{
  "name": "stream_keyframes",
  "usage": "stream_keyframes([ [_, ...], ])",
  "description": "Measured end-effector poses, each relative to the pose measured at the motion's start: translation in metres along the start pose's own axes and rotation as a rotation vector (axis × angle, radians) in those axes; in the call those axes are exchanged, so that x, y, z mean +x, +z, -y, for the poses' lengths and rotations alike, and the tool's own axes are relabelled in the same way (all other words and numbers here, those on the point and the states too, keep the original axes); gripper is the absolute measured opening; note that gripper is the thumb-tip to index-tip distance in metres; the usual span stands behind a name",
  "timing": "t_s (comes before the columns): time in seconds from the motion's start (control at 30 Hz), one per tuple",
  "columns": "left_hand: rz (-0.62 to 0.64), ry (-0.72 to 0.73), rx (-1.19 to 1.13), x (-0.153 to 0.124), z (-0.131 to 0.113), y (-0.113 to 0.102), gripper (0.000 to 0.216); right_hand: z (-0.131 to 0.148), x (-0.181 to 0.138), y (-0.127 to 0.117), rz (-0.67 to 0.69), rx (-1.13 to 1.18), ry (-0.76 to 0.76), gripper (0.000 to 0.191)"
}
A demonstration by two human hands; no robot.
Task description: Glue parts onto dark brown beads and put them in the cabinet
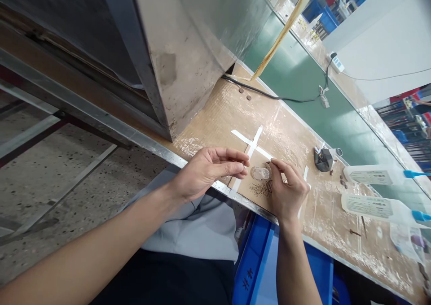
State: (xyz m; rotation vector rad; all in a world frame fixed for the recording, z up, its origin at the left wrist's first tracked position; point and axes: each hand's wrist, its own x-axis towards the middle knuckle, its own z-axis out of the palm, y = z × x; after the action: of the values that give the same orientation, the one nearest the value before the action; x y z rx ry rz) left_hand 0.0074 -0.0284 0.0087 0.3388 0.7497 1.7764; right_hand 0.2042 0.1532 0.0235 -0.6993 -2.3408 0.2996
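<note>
My left hand [217,168] is closed in a pinch over the left side of a taped cardboard sheet [244,193]. A tiny pale spot shows at its fingertips, too small to name. To the right, my right hand [290,188] pinches something small and dark, its tip just showing beyond thumb and forefinger. Between the hands stands a small clear plastic piece [260,173] with round ends, touched by neither hand. Many dark specks [260,189] lie scattered on the sheet below it. A small dark ring-like thing [269,186] is partly hidden by my right hand.
White tape strips [251,144] cross on the table. Two squeeze bottles with blue tips, the nearer one [367,206], lie at right by a dark faceted holder [323,159]. A large metal box [188,71] stands at left. A blue bin [252,264] sits below the table edge.
</note>
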Motion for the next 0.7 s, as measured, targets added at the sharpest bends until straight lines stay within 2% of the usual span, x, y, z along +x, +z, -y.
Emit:
stream_keyframes([
  [0.27,-0.007,-0.032,0.005,-0.001,0.0,-0.001,0.026,-0.006,-0.005,0.004,-0.025,-0.012,-0.012,0.02],
  [0.37,0.016,-0.043,-0.029,-0.001,-0.001,-0.002,0.023,-0.003,-0.004,-0.001,-0.087,0.004,-0.002,0.017],
  [0.47,0.038,-0.058,-0.093,0.0,-0.001,0.0,0.023,0.01,-0.003,-0.013,-0.205,0.044,0.049,0.011],
  [0.57,0.063,-0.084,-0.175,0.001,0.003,0.002,0.026,0.033,-0.003,-0.025,-0.296,0.151,0.171,0.01],
  [0.7,0.06,-0.119,-0.211,0.002,0.007,0.001,0.028,0.064,-0.005,-0.034,-0.291,0.332,0.253,0.009],
])
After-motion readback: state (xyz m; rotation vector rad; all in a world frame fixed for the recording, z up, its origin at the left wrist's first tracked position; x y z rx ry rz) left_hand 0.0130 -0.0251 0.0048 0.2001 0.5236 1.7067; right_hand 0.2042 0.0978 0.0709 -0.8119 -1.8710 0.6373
